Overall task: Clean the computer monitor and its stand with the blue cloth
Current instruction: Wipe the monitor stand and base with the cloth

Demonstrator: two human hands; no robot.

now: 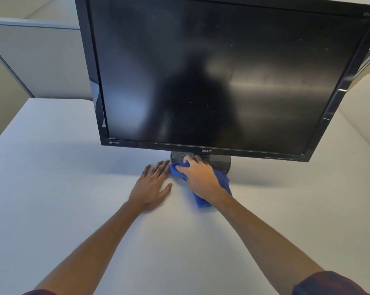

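A black monitor (218,71) with a dark, dusty screen stands on a white desk (62,167), tilted toward me. Its round black stand base (221,163) shows just under the bottom bezel. My right hand (197,175) grips a crumpled blue cloth (222,184) and presses it onto the front of the stand base, with the fingertips reaching under the bezel. My left hand (153,185) lies flat on the desk with straight, spread fingers, its fingertips close to the left edge of the stand and the cloth.
Grey cubicle partitions (41,60) rise behind the desk at the left. Another pale surface (363,116) runs along the right side behind the monitor. My dark red sleeves show at the bottom corners.
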